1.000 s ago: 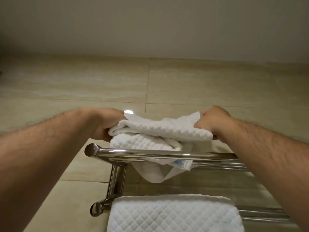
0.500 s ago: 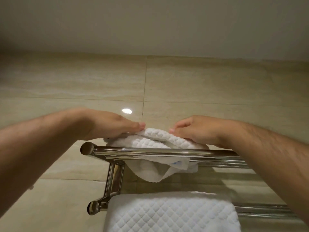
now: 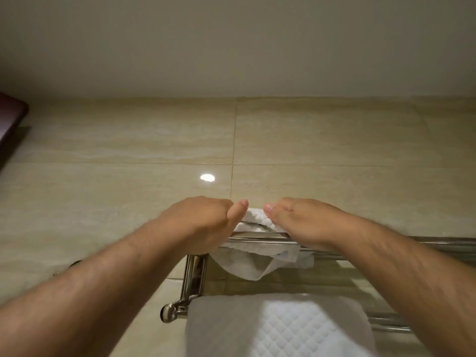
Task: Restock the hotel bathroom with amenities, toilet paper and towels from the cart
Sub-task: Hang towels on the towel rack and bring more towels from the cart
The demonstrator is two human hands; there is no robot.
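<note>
Nearest, a hung towel (image 3: 280, 328) is draped below the rack (image 3: 193, 276); on its top rails the folded towel (image 3: 253, 217) is held down by the left hand (image 3: 206, 222) and right hand (image 3: 304, 222), thumbs on top, fingers hidden, so the grip cannot be told. The drooping corner is best tucked in and the edges squared. Half a second earlier the hands were set flatter and wider apart

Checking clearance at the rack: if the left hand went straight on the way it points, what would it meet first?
The folded towel that the left hand touches; beyond it, probably the tiled wall, though depth is unclear.
</note>
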